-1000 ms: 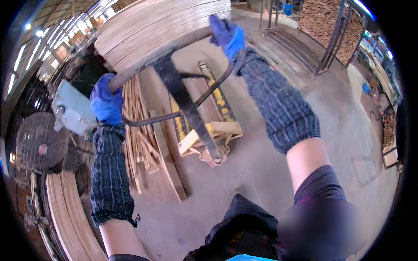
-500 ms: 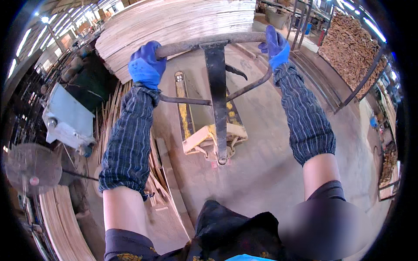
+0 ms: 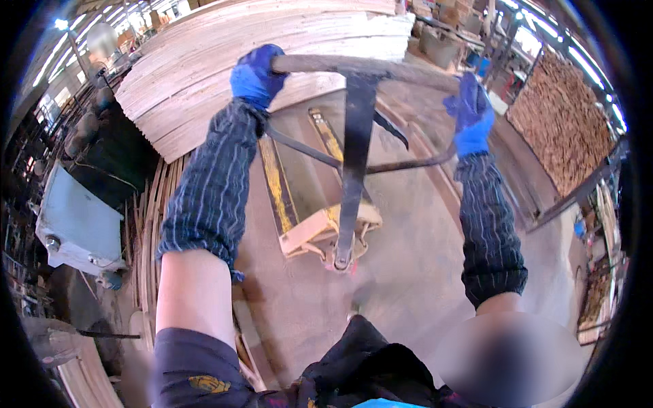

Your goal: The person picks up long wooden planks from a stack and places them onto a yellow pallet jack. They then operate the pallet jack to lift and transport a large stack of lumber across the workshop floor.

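Note:
Both my hands wear blue and purple gloves, with dark striped sleeve covers over the forearms. My left hand [image 3: 258,76] is closed around the left end of a pallet jack's handle [image 3: 357,122]. At the bar's right end, my right hand [image 3: 471,112] curls over the bend, its thumb standing off to the left. A black lever [image 3: 392,129] hangs beside the handle's dark shaft. Beyond the shaft's foot, the worn yellow pallet jack [image 3: 309,231] stands on the floor. Its two forks point away toward a large stack of pale boards [image 3: 265,41], their tips close to it.
Long wood strips [image 3: 146,238] lie along the left, beside a pale blue metal cabinet [image 3: 81,217]. A tall pile of small wood pieces [image 3: 561,122] rises at the right behind a dark metal frame [image 3: 578,197]. More boards [image 3: 85,374] lie at the lower left.
The handle and both hands have shifted right in view. The forks have swung left and now point more toward the board stack, which appears nearer. Both hands have stayed on the handle.

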A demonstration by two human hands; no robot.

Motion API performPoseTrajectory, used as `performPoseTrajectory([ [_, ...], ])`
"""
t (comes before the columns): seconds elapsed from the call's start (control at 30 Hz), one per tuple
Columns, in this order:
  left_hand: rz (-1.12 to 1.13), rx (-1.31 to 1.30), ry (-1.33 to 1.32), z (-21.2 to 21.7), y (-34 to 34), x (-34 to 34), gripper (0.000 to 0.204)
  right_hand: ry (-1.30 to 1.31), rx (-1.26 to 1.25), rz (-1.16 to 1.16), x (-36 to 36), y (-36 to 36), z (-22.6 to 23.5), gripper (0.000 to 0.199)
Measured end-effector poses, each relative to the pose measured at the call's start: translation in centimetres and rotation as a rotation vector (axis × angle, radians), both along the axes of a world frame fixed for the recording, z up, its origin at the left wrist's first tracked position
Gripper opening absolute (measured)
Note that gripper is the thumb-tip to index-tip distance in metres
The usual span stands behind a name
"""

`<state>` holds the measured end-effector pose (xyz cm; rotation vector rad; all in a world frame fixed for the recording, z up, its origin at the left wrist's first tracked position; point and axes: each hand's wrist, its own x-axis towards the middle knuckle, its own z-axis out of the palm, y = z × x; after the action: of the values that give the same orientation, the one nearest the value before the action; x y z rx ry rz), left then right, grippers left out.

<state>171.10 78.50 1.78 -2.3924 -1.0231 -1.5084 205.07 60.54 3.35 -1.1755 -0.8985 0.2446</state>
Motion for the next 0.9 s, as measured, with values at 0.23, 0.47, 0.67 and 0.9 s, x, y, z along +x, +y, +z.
performPoseTrajectory([
  [0.23,0.141,-0.006,0.021,-1.5,4.3,4.9,0.021,0.0,-0.033,0.071,7.6,10.3,-2.2,0.036],
  [0.47,0.24,0.016,0.078,-1.6,14.1,9.1,0.025,-0.166,0.042,0.068,14.4,25.7,-5.6,0.044],
  [0.67,0.395,0.034,0.281,0.2,15.8,10.6,0.032,-0.052,-0.019,0.232,16.4,37.3,-6.6,0.058],
  [0.9,0.501,0.024,0.376,-2.2,23.4,9.7,0.037,0.017,0.015,0.311,14.6,50.9,-10.7,0.062],
])
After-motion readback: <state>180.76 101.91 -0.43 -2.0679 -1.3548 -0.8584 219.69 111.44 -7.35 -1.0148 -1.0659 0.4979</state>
